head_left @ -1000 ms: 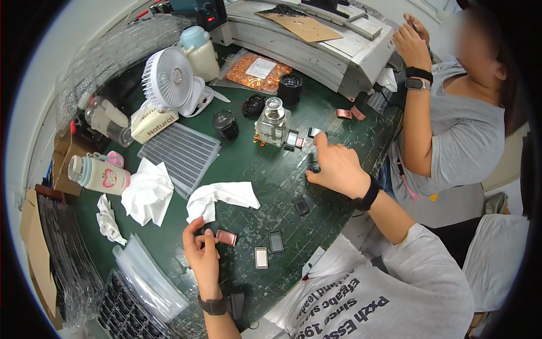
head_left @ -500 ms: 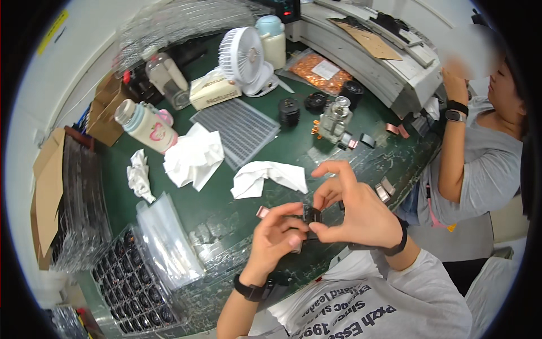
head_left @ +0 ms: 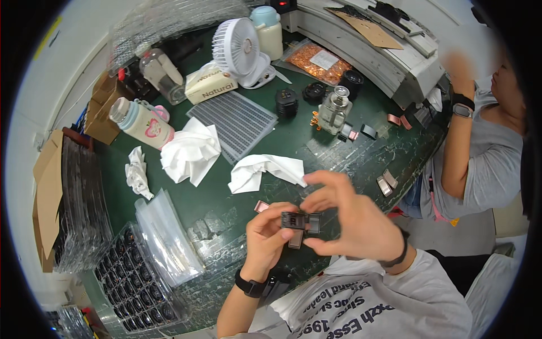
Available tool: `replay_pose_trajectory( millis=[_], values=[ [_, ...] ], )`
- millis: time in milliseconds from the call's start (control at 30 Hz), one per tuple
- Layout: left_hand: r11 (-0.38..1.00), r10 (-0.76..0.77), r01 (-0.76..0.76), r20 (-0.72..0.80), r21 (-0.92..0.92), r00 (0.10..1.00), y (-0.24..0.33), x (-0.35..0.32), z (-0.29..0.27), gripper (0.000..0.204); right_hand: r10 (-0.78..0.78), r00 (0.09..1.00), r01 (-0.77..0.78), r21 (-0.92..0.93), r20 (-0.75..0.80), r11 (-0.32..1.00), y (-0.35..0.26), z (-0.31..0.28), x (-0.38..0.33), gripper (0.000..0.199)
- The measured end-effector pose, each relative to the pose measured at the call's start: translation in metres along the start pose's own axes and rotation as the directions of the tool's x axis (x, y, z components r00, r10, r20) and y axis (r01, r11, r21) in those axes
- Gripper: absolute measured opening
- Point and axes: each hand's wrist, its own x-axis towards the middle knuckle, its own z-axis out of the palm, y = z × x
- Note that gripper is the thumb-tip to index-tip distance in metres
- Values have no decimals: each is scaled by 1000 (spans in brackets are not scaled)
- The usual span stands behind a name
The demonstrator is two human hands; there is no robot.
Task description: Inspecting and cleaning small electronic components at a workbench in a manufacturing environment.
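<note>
My left hand (head_left: 266, 240) pinches a small dark rectangular case (head_left: 293, 220) between thumb and fingers, over the near edge of the green table. Right beside the case is a dark grey rectangular piece (head_left: 314, 224); whether the two are joined I cannot tell. My right hand (head_left: 358, 223), partly blurred, is open around that side, with a wide gap between its thumb and raised fingers. Under the case shows a brownish-grey rectangular piece (head_left: 295, 239). A small pink piece (head_left: 261, 206) lies just beyond my left fingers.
Crumpled white tissues (head_left: 265, 171) lie ahead of my hands, near a glass pump bottle (head_left: 333, 110). Small metallic cases (head_left: 387, 183) lie to the right. A tray of round black parts (head_left: 135, 282) is at left, a white fan (head_left: 237, 48) behind. A co-worker (head_left: 480, 135) sits at right.
The dark case has moved left in my left hand and turned its face upward. My right fingers have spread away from it. The view has shifted slightly.
</note>
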Motion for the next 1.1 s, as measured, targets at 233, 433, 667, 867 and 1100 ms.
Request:
replay_pose_trajectory(
  millis=[233,433,667,867,1100],
  values=[
    [999,-1,-8,-169,-54,986,5,-1,-9,46,238,937,-297,-225,-254,928,71,-34,-32,66],
    [981,-3,-30,-169,-191,986,3,0,-16,43,213,918,-338,-379,-334,862,89,-6,-21,59],
    [980,-63,31,-156,-199,986,1,1,-13,41,228,931,-332,-405,-285,852,88,-5,-14,50],
    [977,-212,208,-301,-44,930,8,2,-7,25,333,941,-334,264,50,905,67,0,-3,40],
    [925,-278,348,-353,151,893,15,2,-3,18,279,921,-387,704,271,595,65,13,4,36]
  ],
)
